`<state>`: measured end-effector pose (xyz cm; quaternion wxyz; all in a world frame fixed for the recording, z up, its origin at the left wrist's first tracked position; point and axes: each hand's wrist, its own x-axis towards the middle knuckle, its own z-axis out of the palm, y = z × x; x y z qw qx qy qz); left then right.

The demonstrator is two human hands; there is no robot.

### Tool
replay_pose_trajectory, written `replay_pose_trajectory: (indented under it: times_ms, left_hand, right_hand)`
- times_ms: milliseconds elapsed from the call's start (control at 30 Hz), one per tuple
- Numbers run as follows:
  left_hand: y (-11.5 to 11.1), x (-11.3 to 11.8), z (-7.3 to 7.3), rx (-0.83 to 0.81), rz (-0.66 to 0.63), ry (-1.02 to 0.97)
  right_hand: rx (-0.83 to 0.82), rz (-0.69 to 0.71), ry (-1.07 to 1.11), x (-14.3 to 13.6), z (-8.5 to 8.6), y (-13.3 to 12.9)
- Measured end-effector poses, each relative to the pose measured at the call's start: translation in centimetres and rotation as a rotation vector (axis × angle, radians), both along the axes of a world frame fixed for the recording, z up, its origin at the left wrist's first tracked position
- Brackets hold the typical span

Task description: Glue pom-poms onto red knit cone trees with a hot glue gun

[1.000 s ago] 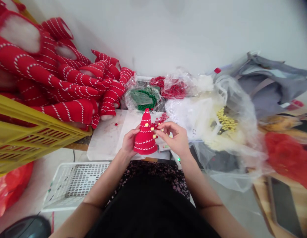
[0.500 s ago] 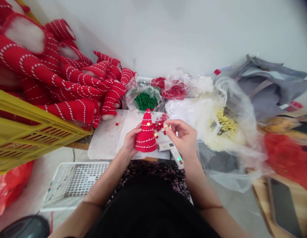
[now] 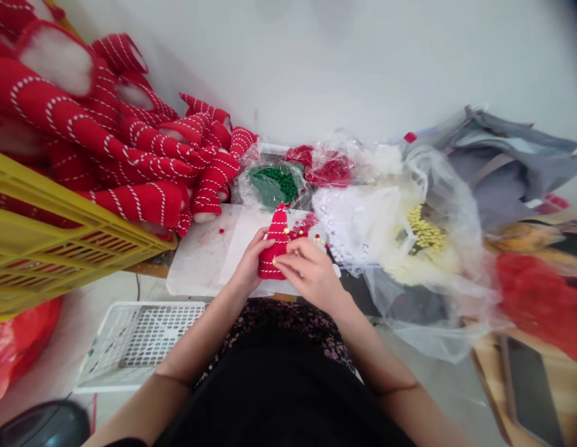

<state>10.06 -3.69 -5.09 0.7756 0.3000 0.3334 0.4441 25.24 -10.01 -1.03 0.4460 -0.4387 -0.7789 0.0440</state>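
Note:
A small red cone [image 3: 277,231] with white stitched lines stands upright, gripped along its left side by my left hand [image 3: 251,261]. One yellow ball [image 3: 287,230] sits on the cone's upper right side. My right hand [image 3: 311,270] is in front of the cone's lower right part, its fingertips pinching a small yellow ball [image 3: 274,261] against the cone's front. Behind the right hand, small red and yellow balls [image 3: 303,225] lie on white paper [image 3: 232,242]. The glue gun seen earlier is mostly hidden behind this hand.
A yellow crate [image 3: 74,230] heaped with red striped cones [image 3: 148,202] stands left. Behind the paper are bags of green balls [image 3: 275,181] and red pieces [image 3: 332,171]. Yellow balls [image 3: 425,228] in plastic lie right. A white basket [image 3: 153,335] and phone [image 3: 533,385] are lower down.
My right hand has moved left and down with the yellow ball, from beside the cone to its front. The cone has shifted slightly right, and the glue gun has become mostly hidden.

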Motion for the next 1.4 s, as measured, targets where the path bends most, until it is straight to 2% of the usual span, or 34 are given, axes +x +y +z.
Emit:
replay_pose_trajectory:
  times_ms: [100, 167, 333, 433, 567, 667, 767, 867, 967, 1067, 1167, 1200, 1300, 1400]
  left_hand:
    - [0.6, -0.5, -0.8, -0.062, -0.012, -0.064]
    - [0.9, -0.7, -1.2, -0.093, -0.028, -0.103]
    - [0.8, -0.7, -1.2, -0.092, -0.095, -0.157]
    - [0.7, -0.6, -1.0, -0.091, -0.103, -0.167]
    - [0.8, -0.7, -1.2, -0.091, -0.072, -0.105]
    - [0.7, -0.5, -1.1, -0.056, -0.047, -0.042]
    - [0.3, -0.1, -0.8, 0.004, -0.036, -0.001]
    - [0.2, -0.1, -0.7, 0.028, -0.028, 0.007]
    - [0.7, -0.9, -1.2, -0.016, 0.002, 0.004]
    - [1.8, -2.3, -1.9, -0.080, 0.065, -0.012]
    - [2.8, -3.5, -2.4, -0.166, 0.151, -0.040]
    - [3.1, -3.7, -2.5, -0.187, 0.180, -0.047]
    - [3.4, -4.0, -2.4, -0.211, 0.235, -0.065]
    - [3.3, -4.2, -2.1, -0.205, 0.225, -0.080]
  right_hand:
    - [-0.060, -0.151, 0.206, 2.0, 0.4, 0.8]
    - [-0.129, -0.199, 0.265, 3.1, 0.3, 1.8]
    - [-0.330, -0.104, 0.322, 2.9, -0.7, 4.0]
    - [-0.384, -0.100, 0.372, 2.2, -0.8, 4.3]
    - [-0.279, -0.184, 0.388, 2.0, -0.1, 3.3]
    - [-0.130, -0.090, 0.276, 1.4, 0.3, 2.7]
    - [-0.031, -0.005, 0.124, 0.2, -0.1, 2.5]
    - [-0.018, -0.035, 0.050, -0.1, -0.8, 2.5]
    - [-0.007, -0.142, 0.123, 1.6, -1.2, 3.0]
    - [-0.095, -0.293, 0.117, 4.2, -1.6, 5.8]
    - [-0.398, -0.364, -0.202, 5.6, -2.0, 10.7]
    - [-0.490, -0.358, -0.322, 5.6, -2.1, 12.5]
    - [-0.578, -0.319, -0.441, 4.3, -2.6, 16.8]
    - [-0.611, -0.295, -0.466, 2.8, -3.6, 19.1]
